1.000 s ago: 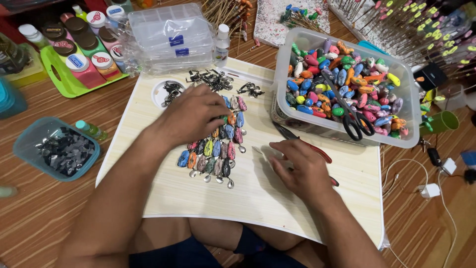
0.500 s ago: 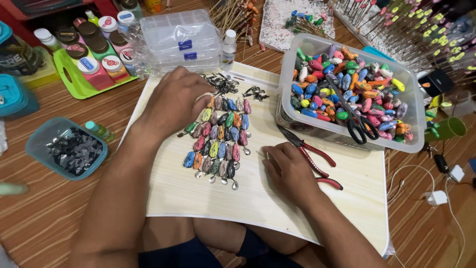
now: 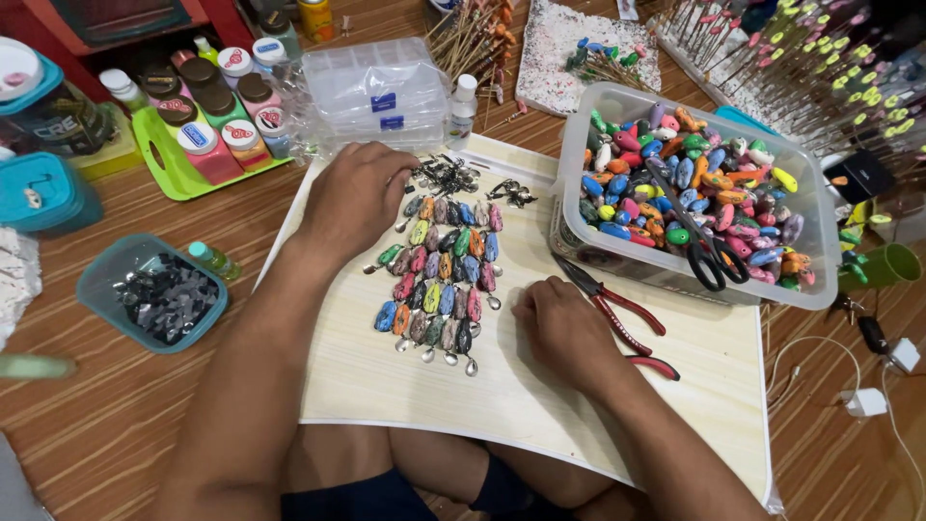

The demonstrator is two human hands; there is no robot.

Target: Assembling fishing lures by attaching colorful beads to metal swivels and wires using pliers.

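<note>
My pale board [image 3: 579, 386] holds rows of painted lures [image 3: 444, 280], long axes running away from me. My left hand [image 3: 357, 198], fingers curled, has slid up to their top-left. My right hand [image 3: 564, 323], loosely closed, stays beside red pliers [image 3: 617, 314].

multicoloured lures [image 3: 444, 275], red-handled pliers [image 3: 627, 323], pale board [image 3: 540, 386], seemingly speckled.

We see glossy painted lures [image 3: 442, 275] on a pale matt wood-grain board [image 3: 405, 386]; pliers [image 3: 617, 314] with red plastic handles; a clear plastic tub [image 3: 805, 280]; brown wooden floor [image 3: 87, 425].
</note>
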